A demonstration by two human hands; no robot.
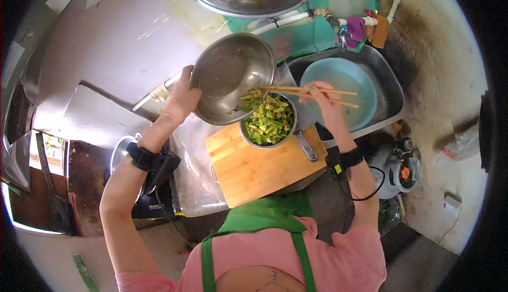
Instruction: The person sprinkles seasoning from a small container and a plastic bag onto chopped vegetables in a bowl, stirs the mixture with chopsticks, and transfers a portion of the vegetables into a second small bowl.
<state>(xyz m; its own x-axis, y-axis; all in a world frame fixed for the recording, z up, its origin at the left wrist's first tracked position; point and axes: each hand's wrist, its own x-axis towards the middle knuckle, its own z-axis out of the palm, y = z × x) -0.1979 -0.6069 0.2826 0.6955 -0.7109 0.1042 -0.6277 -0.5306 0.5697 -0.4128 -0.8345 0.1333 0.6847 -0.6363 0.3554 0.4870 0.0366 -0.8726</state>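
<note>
A large steel mixing bowl [225, 70] hangs tilted to the right, its rim gripped by my left hand [184, 99]. Some chopped green vegetable pieces cling near its lower lip. Under that lip stands a smaller steel bowl [264, 145] heaped with chopped green vegetables [269, 121], at the back of a wooden cutting board [259, 167]. Closed around a pair of chopsticks [291, 88], my right hand [323, 100] holds their tips at the tilted bowl's lip, by the clinging pieces. A knife handle [307, 147] shows on the board's right side; its blade is partly hidden.
At the right, a light blue basin [370, 88] of water sits in a metal sink [394, 93], below a tap [343, 35]. A big steel pan [248, 1] is against the back wall. A pot [123, 149] stands at left, a gas cylinder [389, 173] at lower right.
</note>
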